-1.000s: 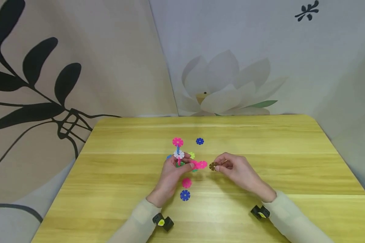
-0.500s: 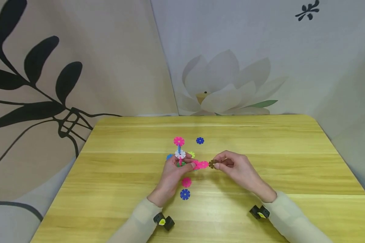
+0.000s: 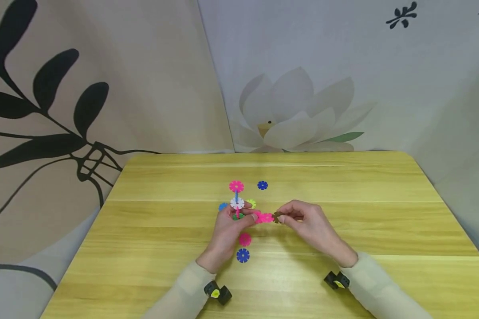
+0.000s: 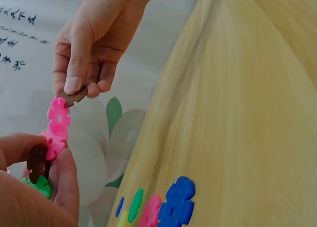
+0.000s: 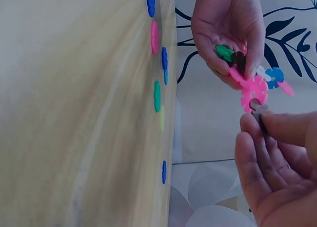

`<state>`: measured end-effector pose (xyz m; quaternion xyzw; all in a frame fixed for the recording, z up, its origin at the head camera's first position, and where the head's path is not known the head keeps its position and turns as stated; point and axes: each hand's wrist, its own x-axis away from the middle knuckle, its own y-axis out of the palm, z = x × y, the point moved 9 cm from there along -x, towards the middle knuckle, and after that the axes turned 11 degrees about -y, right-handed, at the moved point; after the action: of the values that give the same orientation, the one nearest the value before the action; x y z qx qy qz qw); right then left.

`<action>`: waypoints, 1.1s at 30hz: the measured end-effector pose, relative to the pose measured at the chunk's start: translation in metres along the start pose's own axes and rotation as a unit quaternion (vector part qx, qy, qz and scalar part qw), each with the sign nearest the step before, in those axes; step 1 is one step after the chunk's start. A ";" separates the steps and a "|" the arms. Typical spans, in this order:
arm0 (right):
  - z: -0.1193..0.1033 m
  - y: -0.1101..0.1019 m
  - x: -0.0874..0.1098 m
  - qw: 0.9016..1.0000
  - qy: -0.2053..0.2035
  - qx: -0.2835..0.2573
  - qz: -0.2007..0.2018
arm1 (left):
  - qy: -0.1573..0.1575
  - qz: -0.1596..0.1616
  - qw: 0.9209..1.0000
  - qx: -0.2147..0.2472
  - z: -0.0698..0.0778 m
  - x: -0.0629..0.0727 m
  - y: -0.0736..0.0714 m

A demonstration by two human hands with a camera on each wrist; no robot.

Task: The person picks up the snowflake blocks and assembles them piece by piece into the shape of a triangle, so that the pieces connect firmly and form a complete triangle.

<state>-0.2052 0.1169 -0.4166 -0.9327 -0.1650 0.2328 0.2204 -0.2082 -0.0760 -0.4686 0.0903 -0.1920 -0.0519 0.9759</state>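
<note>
My left hand (image 3: pixel 225 232) grips a chain of notched plastic snowflake discs. Upward from it rise a white disc (image 3: pixel 237 203), a light blue one edge-on and a pink disc (image 3: pixel 236 186) on top. Toward the right, two joined pink discs stick out, the outer pink disc (image 4: pixel 59 117) facing my right hand (image 3: pixel 311 226). Thumb and fingers of that hand pinch a brown snowflake disc (image 4: pixel 74 95), whose edge meets the outer pink disc; how deep the slots sit is not clear. Within the left hand, a green disc (image 5: pixel 224 53) and a dark brown disc (image 4: pixel 37 162) show partly.
Loose discs lie on the wooden table (image 3: pixel 383 199): a dark blue disc (image 3: pixel 262 185) behind the hands, yellow (image 3: pixel 252 203) and light blue (image 3: pixel 223 206) discs by the left hand, a pink disc (image 3: pixel 245 239) and a blue disc (image 3: pixel 243 255) in front. A printed cloth hangs behind.
My right hand has moved slightly left, bringing the brown disc from a gap into contact with the outer pink disc. My left hand and its chain have shifted a little right.
</note>
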 end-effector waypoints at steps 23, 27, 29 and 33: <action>0.013 0.009 0.001 0.999 0.044 -0.022 0.002 | 0.023 0.031 0.999 -0.032 0.002 0.001 -0.001; 0.016 0.008 0.000 0.999 0.037 -0.015 -0.019 | 0.026 0.025 0.998 -0.053 0.003 0.002 -0.004; 0.017 0.006 -0.001 0.999 0.034 -0.008 -0.025 | 0.031 0.025 0.998 -0.056 0.005 0.002 -0.007; 0.020 -0.003 -0.008 0.999 0.020 0.020 -0.025 | 0.040 0.031 0.997 -0.056 0.008 0.003 -0.013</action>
<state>-0.2223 0.1226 -0.4283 -0.9282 -0.1793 0.2113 0.2483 -0.2091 -0.0905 -0.4631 0.0318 -0.1526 -0.0288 0.9874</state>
